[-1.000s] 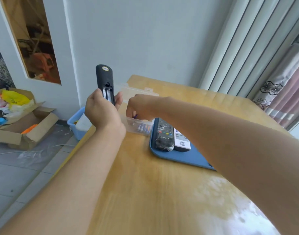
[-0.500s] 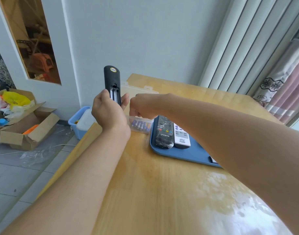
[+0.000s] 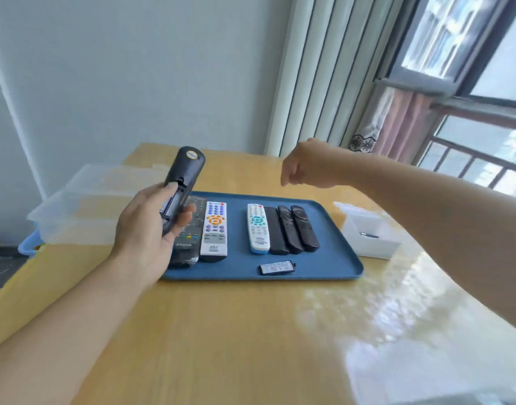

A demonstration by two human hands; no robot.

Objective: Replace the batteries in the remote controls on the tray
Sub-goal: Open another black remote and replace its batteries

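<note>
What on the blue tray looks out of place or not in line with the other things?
A small black battery cover lies loose and crosswise near the front rim of the blue tray, apart from the remotes standing in rows. It probably belongs to the open black remote in the left hand.

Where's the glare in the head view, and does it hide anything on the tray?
Head view: window glare washes the glossy wooden table at right and near the white box. The blue tray and its remotes read clearly. The right hand is slightly blurred. Wide-angle distortion bends the curtain lines.
</note>
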